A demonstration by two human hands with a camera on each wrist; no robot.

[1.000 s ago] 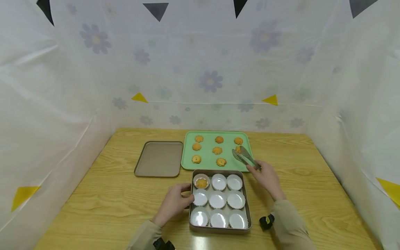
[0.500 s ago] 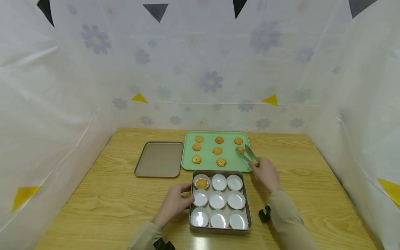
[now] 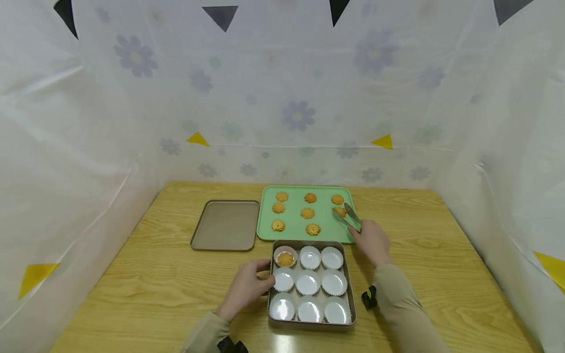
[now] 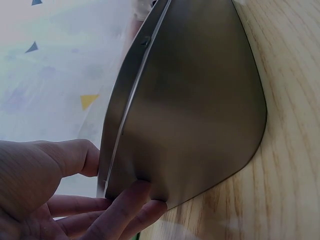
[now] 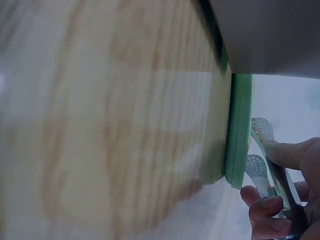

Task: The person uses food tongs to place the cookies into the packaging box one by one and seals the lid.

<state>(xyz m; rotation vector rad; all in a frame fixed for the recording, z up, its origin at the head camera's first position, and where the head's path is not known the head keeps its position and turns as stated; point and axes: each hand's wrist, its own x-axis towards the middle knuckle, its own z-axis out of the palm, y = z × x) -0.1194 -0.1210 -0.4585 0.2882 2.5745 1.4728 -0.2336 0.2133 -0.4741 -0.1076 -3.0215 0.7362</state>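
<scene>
My left hand grips the left wall of a deep square metal baking tin. In the left wrist view its thumb is at the rim and its fingers lie against the outer wall. White paper baking cups fill the tin in rows; the back left cup holds a cookie. My right hand holds metal tongs over the right side of a green tray. Their perforated heads stand on either side of a cookie, partly hidden; whether they touch it I cannot tell.
Several piped cookies lie spaced out on the green tray. To its left is a shallow brown metal tray. The tin stands just in front of the green tray on the wooden table. A patterned curtain surrounds the table.
The tongs have shifted right so their heads now straddle the cookie at the tray's right side, and their gap has narrowed. My left hand and the tin have stayed still.
</scene>
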